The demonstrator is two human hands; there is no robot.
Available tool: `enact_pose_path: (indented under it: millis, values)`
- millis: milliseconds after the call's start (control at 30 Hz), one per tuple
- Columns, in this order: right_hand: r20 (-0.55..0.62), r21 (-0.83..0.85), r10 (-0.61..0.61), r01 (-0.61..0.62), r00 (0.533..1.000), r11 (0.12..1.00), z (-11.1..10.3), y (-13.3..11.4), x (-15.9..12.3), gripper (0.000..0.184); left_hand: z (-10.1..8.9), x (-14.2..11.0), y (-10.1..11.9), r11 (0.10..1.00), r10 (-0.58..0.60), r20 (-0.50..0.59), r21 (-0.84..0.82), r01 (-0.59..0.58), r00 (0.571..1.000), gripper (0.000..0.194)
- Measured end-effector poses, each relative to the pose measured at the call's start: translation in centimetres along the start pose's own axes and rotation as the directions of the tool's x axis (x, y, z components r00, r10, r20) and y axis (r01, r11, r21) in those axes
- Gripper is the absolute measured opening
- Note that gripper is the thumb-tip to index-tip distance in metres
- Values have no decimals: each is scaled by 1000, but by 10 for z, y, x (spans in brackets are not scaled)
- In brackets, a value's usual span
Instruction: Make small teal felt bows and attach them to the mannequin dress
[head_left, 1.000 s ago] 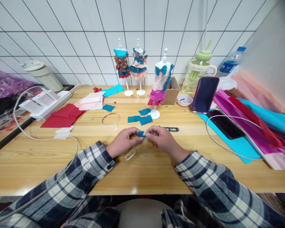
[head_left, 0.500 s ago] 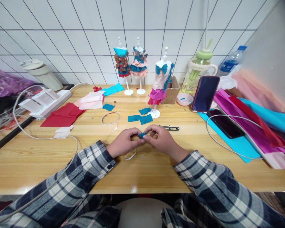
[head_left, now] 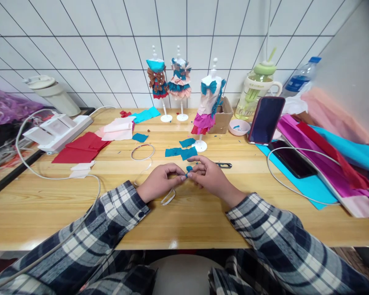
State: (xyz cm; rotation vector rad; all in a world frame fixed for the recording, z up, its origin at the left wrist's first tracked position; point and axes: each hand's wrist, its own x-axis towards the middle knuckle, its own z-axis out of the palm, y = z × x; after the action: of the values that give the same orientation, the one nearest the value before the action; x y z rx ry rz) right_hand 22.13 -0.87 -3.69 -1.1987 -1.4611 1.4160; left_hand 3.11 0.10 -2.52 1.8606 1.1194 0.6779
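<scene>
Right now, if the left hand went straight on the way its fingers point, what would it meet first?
Likely the right hand, its fingertips just ahead at the small teal piece; depth leaves it unclear whether they already touch.

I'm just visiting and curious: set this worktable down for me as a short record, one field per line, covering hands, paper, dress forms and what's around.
left hand: thumb and finger pinching a small teal piece
right hand: fingertips at the same piece
flat teal pieces: three close together, one farther left
dress forms: three, upright; nearest has a teal bow on its chest
beside nearest form: cardboard box, small pink bowl
phones: one propped upright, one lying flat
</scene>
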Motion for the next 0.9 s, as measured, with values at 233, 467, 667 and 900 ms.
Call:
enact_pose_path:
  millis: [233, 467, 667, 900]
  values:
    - [53, -4, 57, -56, 997, 998, -5, -1, 0, 52, -4, -1, 3, 993, 49, -57, 110, -43, 997, 16]
    - [54, -42, 39, -37, 998, 998, -4, 1, 0, 47, -4, -1, 6, 991, 68, -82, 122, -58, 994, 22]
    - [77, -184, -87, 100, 993, 978, 2, 4, -3, 46, 0, 0, 1, 997, 21, -62, 70, -17, 998, 23]
    - [73, 68, 83, -88, 994, 994, 3, -4, -1, 33, 0, -1, 3, 961, -98, -130, -270, 60, 987, 25]
